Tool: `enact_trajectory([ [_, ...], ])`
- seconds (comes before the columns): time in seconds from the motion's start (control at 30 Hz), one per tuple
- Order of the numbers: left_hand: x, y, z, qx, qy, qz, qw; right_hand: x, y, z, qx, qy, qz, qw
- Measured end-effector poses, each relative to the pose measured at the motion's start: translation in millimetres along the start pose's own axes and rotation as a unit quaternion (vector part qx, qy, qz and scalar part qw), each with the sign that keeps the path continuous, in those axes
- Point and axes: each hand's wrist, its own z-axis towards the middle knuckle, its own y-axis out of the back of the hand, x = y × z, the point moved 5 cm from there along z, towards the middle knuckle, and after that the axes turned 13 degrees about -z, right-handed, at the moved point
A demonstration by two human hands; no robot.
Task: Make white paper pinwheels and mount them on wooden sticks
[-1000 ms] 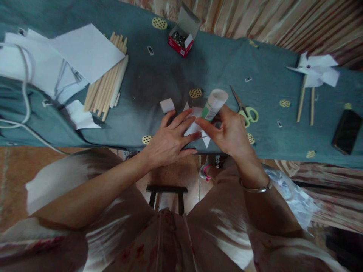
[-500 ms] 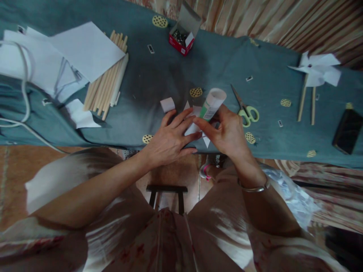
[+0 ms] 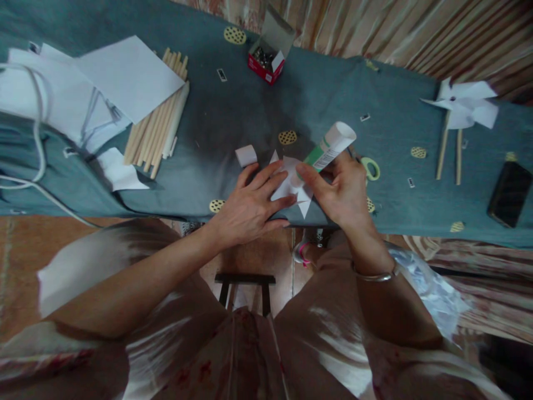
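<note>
On the worktop (image 3: pixel 325 83), paper (image 3: pixel 283 189) is pinned by spread left hand (image 3: pixel 252 210), glue stick (image 3: pixel 328 149) clamped in right hand (image 3: pixel 342 186) (gluing, seemingly; next, steadiness needed).

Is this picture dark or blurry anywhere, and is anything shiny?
Head view: dim light, with a darker patch on the teal tablecloth; head view: small print on the white-and-green tube in the right hand too soft to read; head view: a glint on the bracelet.
</note>
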Motion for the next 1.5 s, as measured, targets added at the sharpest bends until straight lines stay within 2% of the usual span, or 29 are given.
enact_trajectory([
  [0.13, -1, 0.0, 0, 0.007, -0.003, 0.006, 1.000, 4, -2, 0, 0.027, 0.013, -0.014, 0.999],
  [0.33, -3, 0.8, 1, 0.003, -0.022, 0.022, 1.000, 13, -3, -1, 0.020, 0.018, -0.028, 0.999],
  [0.6, -2, 2.0, 0, -0.009, -0.016, 0.019, 1.000, 18, -3, 0, 0.018, 0.024, -0.062, 0.998],
  [0.97, -3, 2.0, 0, -0.004, -0.027, 0.049, 0.998, 18, -3, -6, 0.025, 0.042, -0.076, 0.996],
  [1.3, -1, 0.3, 0, -0.001, -0.027, 0.038, 0.999, 17, -3, -9, 0.035, 0.078, -0.074, 0.994],
  [1.5, -2, 1.9, 0, -0.001, -0.016, 0.028, 0.999, 12, -3, -8, 0.032, 0.072, -0.067, 0.995],
])
